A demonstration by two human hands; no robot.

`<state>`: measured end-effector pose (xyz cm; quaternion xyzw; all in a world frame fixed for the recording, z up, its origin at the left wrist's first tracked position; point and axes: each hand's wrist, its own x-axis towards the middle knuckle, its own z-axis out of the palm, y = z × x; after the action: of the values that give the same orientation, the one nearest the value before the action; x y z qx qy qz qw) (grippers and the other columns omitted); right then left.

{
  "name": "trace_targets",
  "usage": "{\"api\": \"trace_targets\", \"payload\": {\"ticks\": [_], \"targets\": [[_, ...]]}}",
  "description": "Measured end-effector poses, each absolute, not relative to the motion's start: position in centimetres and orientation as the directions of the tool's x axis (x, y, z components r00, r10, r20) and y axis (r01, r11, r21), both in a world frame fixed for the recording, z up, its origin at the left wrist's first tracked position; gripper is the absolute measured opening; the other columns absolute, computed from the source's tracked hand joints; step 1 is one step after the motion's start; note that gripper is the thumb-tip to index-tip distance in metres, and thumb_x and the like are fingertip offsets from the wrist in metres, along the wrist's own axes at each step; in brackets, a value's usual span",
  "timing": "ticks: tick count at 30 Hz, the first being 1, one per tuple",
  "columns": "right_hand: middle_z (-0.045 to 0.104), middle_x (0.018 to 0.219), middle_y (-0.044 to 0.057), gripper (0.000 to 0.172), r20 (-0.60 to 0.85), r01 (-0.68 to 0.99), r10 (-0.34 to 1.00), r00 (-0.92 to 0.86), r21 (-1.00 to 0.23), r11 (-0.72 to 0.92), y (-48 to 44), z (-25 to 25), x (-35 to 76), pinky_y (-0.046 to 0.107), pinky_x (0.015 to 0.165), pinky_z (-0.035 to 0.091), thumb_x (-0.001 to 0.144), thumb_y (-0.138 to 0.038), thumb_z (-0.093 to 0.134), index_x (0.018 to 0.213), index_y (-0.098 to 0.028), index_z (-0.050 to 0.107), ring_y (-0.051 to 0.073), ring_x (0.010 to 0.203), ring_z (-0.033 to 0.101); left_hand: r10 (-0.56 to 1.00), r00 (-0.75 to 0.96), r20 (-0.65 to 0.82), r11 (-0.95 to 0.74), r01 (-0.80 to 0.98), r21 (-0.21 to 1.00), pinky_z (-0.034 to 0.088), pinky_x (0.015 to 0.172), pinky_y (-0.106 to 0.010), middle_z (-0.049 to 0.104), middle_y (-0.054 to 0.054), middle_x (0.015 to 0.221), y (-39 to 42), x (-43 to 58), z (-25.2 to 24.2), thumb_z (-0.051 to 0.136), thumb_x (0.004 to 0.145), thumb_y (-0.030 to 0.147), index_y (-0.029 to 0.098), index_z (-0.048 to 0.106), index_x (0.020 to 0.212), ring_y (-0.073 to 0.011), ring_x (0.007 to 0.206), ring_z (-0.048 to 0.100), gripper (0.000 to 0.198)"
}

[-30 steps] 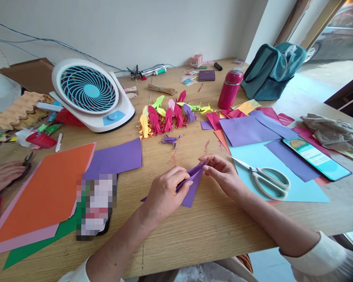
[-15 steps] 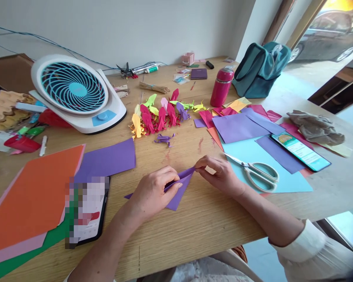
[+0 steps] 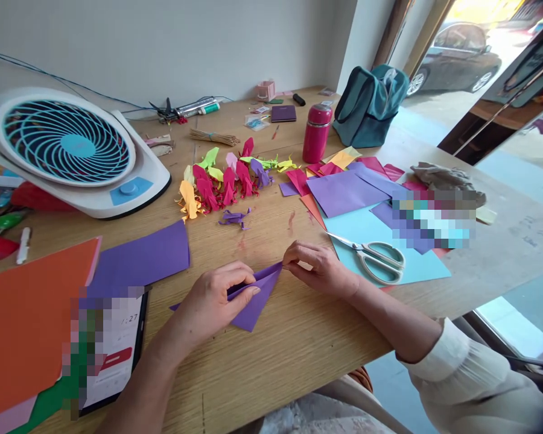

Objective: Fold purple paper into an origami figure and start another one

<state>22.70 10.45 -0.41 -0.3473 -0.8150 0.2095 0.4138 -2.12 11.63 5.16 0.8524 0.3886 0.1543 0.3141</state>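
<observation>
A folded piece of purple paper (image 3: pixel 259 306) rests on the wooden table between my hands, its layers slightly parted along the top edge. My left hand (image 3: pixel 224 295) pinches that edge between thumb and fingers, covering the paper's left part. At the paper's right tip, my right hand (image 3: pixel 314 265) holds the point with thumb and fingertips. Beyond my hands lies a small folded purple paper figure (image 3: pixel 235 217). Behind it sits a group of similar figures in pink, orange, yellow, green and purple, such as a pink one (image 3: pixel 206 188).
Right of my hands, scissors (image 3: pixel 377 260) lie on light blue paper (image 3: pixel 419 271). Purple sheets (image 3: pixel 344 193) and a pink bottle (image 3: pixel 317 134) are behind. At left are a fan (image 3: pixel 76 144), orange paper (image 3: pixel 31 319), a purple sheet (image 3: pixel 145 256) and a phone (image 3: pixel 117 355).
The view has turned a little to the right, so everything sits further left in the picture. Both hands keep their hold on the purple paper, with little change in their pose.
</observation>
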Motion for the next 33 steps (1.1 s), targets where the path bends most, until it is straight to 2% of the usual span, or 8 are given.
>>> {"api": "trace_targets", "payload": {"ticks": [3,6,7,10,13,16,25,33], "targets": [[0.063,0.086,0.005,0.013,0.509,0.397,0.756,-0.412,-0.646,0.652,10.4,-0.3,22.6,0.027,0.071,0.05,0.098,-0.018,0.046,0.093,-0.021,0.057,0.015,0.078,0.06,0.761,0.649,0.025,-0.497,0.558,0.665,0.043,0.073,-0.022,0.068,0.0,0.09,11.8,-2.2,5.0,0.057,0.092,0.023,0.019,0.066,0.084,-0.0127,0.081,0.061,0.013],[0.062,0.083,0.003,0.005,0.465,0.353,0.832,-0.302,-0.756,0.551,10.4,-0.5,22.5,0.027,0.068,0.048,0.095,-0.021,0.053,0.094,-0.021,0.058,0.014,0.073,0.058,0.771,0.632,0.07,-0.502,0.537,0.678,0.042,0.073,-0.022,0.067,0.0,0.089,11.6,-2.1,4.8,0.058,0.092,0.021,0.018,0.066,0.082,-0.0124,0.08,0.061,0.013],[0.062,0.084,0.002,0.005,0.423,0.312,0.869,-0.258,-0.814,0.489,10.4,-0.6,22.4,0.027,0.068,0.048,0.094,-0.023,0.057,0.098,-0.021,0.059,0.014,0.073,0.058,0.776,0.623,0.095,-0.505,0.525,0.685,0.042,0.072,-0.022,0.066,0.0,0.088,11.6,-2.0,4.7,0.058,0.091,0.02,0.018,0.065,0.081,-0.0123,0.08,0.061,0.013],[0.065,0.093,0.004,0.028,0.241,0.113,0.942,-0.234,-0.955,0.273,10.7,-1.1,22.2,0.028,0.071,0.049,0.09,-0.033,0.067,0.113,-0.021,0.059,0.015,0.078,0.06,0.787,0.598,0.153,-0.513,0.495,0.701,0.043,0.073,-0.022,0.065,0.0,0.087,11.3,-1.6,4.5,0.06,0.09,0.017,0.018,0.064,0.081,-0.0119,0.08,0.061,0.01],[0.067,0.095,0.004,0.028,0.118,-0.082,0.945,-0.306,-0.992,0.098,10.8,-1.4,21.9,0.03,0.079,0.051,0.086,-0.04,0.071,0.105,-0.02,0.066,0.016,0.086,0.062,0.792,0.585,0.173,-0.513,0.484,0.709,0.043,0.074,-0.022,0.066,0.001,0.087,10.9,-1.1,4.5,0.061,0.088,0.014,0.018,0.064,0.084,-0.0119,0.081,0.061,0.007],[0.068,0.09,0.002,0.023,0.068,-0.194,0.941,-0.33,-0.981,0.002,10.7,-1.1,21.5,0.031,0.083,0.051,0.082,-0.04,0.075,0.092,-0.02,0.07,0.016,0.087,0.063,0.795,0.582,0.174,-0.507,0.477,0.718,0.043,0.076,-0.022,0.066,0.0,0.089,10.7,-0.8,4.5,0.061,0.087,0.012,0.018,0.064,0.084,-0.012,0.083,0.062,0.008],[0.07,0.087,0.003,0.025,0.022,-0.239,0.962,-0.274,-0.97,-0.046,10.4,-0.4,21.2,0.03,0.081,0.052,0.077,-0.041,0.08,0.088,-0.02,0.074,0.016,0.083,0.063,0.793,0.592,0.143,-0.503,0.503,0.703,0.042,0.075,-0.022,0.066,0.0,0.089,10.3,-0.7,4.3,0.06,0.089,0.012,0.019,0.063,0.085,-0.0122,0.082,0.061,0.009],[0.07,0.082,0.003,0.026,0.02,-0.187,0.972,-0.232,-0.982,-0.024,10.3,-0.1,21.2,0.029,0.074,0.051,0.078,-0.045,0.078,0.084,-0.019,0.074,0.015,0.077,0.061,0.797,0.586,0.148,-0.494,0.492,0.717,0.041,0.072,-0.022,0.064,0.0,0.084,10.2,-0.4,4.3,0.057,0.093,0.017,0.018,0.062,0.078,-0.0112,0.077,0.059,0.016]]}}
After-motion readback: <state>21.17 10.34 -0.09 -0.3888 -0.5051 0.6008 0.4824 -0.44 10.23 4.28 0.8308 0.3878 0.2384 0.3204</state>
